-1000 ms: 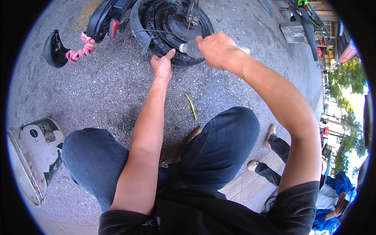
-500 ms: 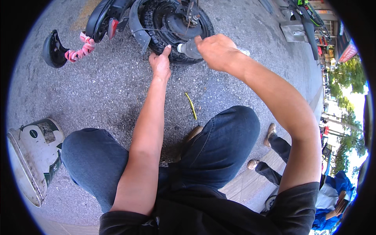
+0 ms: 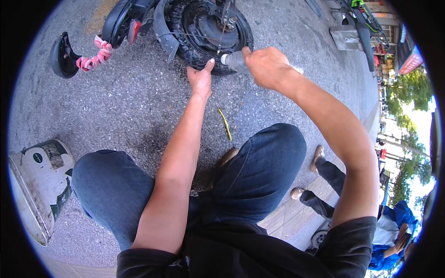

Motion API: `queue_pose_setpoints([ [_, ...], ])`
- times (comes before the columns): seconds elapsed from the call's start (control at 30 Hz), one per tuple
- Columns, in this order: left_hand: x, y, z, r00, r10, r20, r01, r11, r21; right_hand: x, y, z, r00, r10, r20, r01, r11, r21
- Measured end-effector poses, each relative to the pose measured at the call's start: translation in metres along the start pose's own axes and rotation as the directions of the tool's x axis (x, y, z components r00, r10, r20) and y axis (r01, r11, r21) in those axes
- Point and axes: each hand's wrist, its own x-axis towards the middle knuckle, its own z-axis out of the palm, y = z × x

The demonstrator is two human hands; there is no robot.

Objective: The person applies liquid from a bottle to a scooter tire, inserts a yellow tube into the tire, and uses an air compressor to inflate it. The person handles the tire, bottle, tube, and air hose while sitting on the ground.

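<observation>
The small black tyre [image 3: 211,34] lay on its side on the asphalt [image 3: 139,106], mounted on its hub beside the scooter's mudguard [image 3: 162,28]; the work looked to be midway, the tyre being treated and nothing yet put away; what had been applied could not be seen. The left hand [image 3: 200,78] pressed flat against the tyre's near edge, fingers together and extended, gripping nothing, the arm stretched straight forward between the knees. The right hand [image 3: 264,65] was curled tight around a small clear bottle [image 3: 234,60], tipped with its nozzle toward the tread; the elbow was raised and bent. A thin yellow strip [image 3: 225,124] lay on the ground, unused; a white bucket [image 3: 39,185] stood at the left.
</observation>
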Motion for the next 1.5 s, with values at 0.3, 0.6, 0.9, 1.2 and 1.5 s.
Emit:
queue_pose_setpoints([
  [0.3, 0.028, 0.021, -0.008, 0.999, 0.022, -0.043, -0.019, 0.998, 0.066, -0.004, -0.001, 0.002, 1.000, 0.022, 0.022, -0.022, 1.000, 0.012],
  [0.6, 0.010, -0.010, -0.009, 0.999, -0.039, 0.013, 0.040, 0.996, -0.084, -0.006, 0.002, 0.003, 0.999, 0.037, 0.024, -0.038, 0.999, 0.030],
  [0.9, 0.042, 0.041, -0.014, 0.994, 0.057, 0.094, -0.041, 0.985, -0.168, -0.006, 0.007, 0.014, 0.999, 0.040, 0.037, -0.042, 0.998, 0.044],
  [1.2, 0.007, -0.003, -0.005, 0.996, -0.089, 0.016, 0.089, 0.994, -0.061, -0.001, 0.000, 0.011, 1.000, 0.018, 0.011, -0.018, 0.999, 0.046],
  [1.5, 0.042, 0.039, -0.015, 0.995, -0.020, 0.101, 0.032, 0.992, -0.125, -0.007, 0.012, 0.035, 0.996, 0.078, 0.044, -0.080, 0.995, 0.063],
])
